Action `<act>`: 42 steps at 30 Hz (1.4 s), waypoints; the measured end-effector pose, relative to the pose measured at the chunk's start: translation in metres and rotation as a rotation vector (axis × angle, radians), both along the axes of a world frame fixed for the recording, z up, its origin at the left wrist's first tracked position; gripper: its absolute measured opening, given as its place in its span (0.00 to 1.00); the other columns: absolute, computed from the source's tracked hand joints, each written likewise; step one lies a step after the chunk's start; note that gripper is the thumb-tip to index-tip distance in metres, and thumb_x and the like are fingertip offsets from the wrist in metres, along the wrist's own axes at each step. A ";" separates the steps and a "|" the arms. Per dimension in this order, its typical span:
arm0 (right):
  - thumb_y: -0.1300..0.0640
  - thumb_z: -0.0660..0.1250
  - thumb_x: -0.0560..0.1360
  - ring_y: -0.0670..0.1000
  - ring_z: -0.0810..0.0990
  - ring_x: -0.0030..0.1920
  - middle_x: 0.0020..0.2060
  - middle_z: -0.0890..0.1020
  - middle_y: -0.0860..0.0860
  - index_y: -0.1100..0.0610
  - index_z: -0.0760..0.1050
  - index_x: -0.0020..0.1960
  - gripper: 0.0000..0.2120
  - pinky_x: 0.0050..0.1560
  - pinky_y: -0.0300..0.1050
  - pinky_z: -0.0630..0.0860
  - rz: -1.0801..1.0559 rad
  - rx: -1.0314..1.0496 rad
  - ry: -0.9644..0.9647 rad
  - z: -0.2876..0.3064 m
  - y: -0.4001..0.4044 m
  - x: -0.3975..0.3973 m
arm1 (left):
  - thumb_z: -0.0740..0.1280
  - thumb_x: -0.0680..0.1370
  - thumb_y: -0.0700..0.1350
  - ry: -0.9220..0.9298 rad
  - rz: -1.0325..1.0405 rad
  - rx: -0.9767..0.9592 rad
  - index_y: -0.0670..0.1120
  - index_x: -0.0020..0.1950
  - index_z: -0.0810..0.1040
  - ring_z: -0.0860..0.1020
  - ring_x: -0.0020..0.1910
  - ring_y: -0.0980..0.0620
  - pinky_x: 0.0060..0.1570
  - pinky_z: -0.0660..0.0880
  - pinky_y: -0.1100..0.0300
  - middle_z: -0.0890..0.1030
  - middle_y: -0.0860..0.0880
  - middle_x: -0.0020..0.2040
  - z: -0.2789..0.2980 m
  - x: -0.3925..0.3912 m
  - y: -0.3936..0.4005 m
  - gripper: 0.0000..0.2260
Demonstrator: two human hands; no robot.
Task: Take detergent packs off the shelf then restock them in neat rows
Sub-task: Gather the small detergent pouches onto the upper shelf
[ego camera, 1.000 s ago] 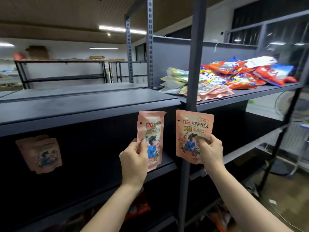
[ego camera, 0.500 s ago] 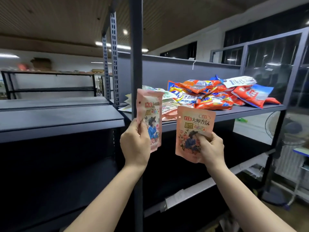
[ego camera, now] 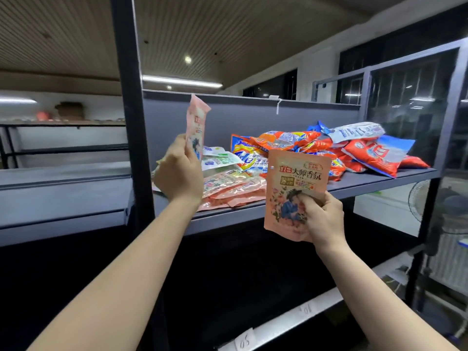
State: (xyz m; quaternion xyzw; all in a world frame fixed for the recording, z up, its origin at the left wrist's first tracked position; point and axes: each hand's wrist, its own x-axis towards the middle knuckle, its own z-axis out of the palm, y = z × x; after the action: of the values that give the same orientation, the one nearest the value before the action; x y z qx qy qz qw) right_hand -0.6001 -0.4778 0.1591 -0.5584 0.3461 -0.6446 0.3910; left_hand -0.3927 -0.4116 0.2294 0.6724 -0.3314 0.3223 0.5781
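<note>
Dim stockroom, slatted ceiling with strip lights, dark metal racks all round. Main shelf sits at about hand height, grey back panel behind it, black upright post at its left end.

Left hand is raised in front of the shelf's left end, fingers closed round the lower part of a pink detergent pack. That pack stands upright, turned nearly edge-on to the camera, top above the back panel's rim.

Right hand is lower, in front of the shelf edge, thumb and fingers pinching the lower right of a second pink pack. This one faces the camera: red and black print on top, a figure in blue among flowers below. Slightly tilted.

On the shelf, loose pile, not in rows:
- pink packs lying flat at the front left, just behind the left hand
- white and green packs behind those
- orange bags heaped in the middle
- red and blue bags at the right end, a white and blue bag on top

Lower shelf edge carries paper tags marked 05 and 06. Fan visible at right past the rack.
</note>
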 end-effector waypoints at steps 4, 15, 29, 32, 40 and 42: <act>0.59 0.66 0.76 0.52 0.84 0.47 0.46 0.84 0.49 0.48 0.79 0.44 0.07 0.49 0.53 0.81 0.005 -0.038 -0.038 0.011 -0.030 0.001 | 0.55 0.82 0.46 -0.151 0.045 0.148 0.48 0.55 0.79 0.79 0.44 0.38 0.34 0.62 0.55 0.81 0.44 0.49 -0.002 0.021 -0.042 0.12; 0.56 0.61 0.79 0.49 0.81 0.47 0.46 0.81 0.49 0.55 0.77 0.55 0.09 0.43 0.41 0.80 -0.175 -0.300 -0.157 0.059 -0.106 0.074 | 0.50 0.77 0.67 -0.306 -0.246 1.041 0.56 0.57 0.76 0.75 0.59 0.47 0.47 0.68 0.55 0.79 0.52 0.58 -0.016 0.047 -0.092 0.23; 0.53 0.52 0.76 0.50 0.74 0.55 0.56 0.78 0.49 0.53 0.77 0.59 0.19 0.51 0.36 0.68 0.358 -0.153 0.823 0.035 -0.152 0.094 | 0.55 0.74 0.67 -0.077 -0.290 0.837 0.54 0.62 0.75 0.74 0.61 0.47 0.60 0.70 0.51 0.78 0.51 0.62 -0.028 0.050 -0.099 0.25; 0.53 0.53 0.76 0.48 0.72 0.60 0.62 0.76 0.49 0.50 0.74 0.65 0.20 0.54 0.39 0.68 0.386 -0.212 0.817 0.037 -0.141 0.083 | 0.57 0.76 0.65 -0.096 -0.196 0.792 0.54 0.61 0.76 0.74 0.61 0.46 0.58 0.69 0.53 0.78 0.51 0.61 -0.030 0.039 -0.092 0.22; 0.56 0.62 0.72 0.51 0.73 0.62 0.64 0.76 0.52 0.52 0.70 0.69 0.25 0.56 0.41 0.68 0.314 -0.359 0.835 0.033 -0.113 0.062 | 0.60 0.77 0.57 -0.033 -0.116 0.768 0.49 0.59 0.76 0.74 0.60 0.46 0.56 0.73 0.51 0.77 0.49 0.61 -0.033 0.019 -0.062 0.17; 0.58 0.62 0.73 0.52 0.72 0.63 0.65 0.75 0.53 0.53 0.69 0.69 0.24 0.59 0.44 0.69 0.303 -0.395 0.844 0.031 -0.106 0.060 | 0.60 0.77 0.54 -0.026 -0.122 0.782 0.48 0.59 0.76 0.73 0.60 0.45 0.57 0.73 0.50 0.77 0.47 0.60 -0.032 0.013 -0.050 0.15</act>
State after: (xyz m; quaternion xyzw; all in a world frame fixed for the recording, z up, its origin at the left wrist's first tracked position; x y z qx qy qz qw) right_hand -0.5404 -0.5833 0.1902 -0.8785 0.2603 -0.3514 0.1926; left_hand -0.3800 -0.4615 0.1973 0.8167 -0.4759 0.1455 0.2921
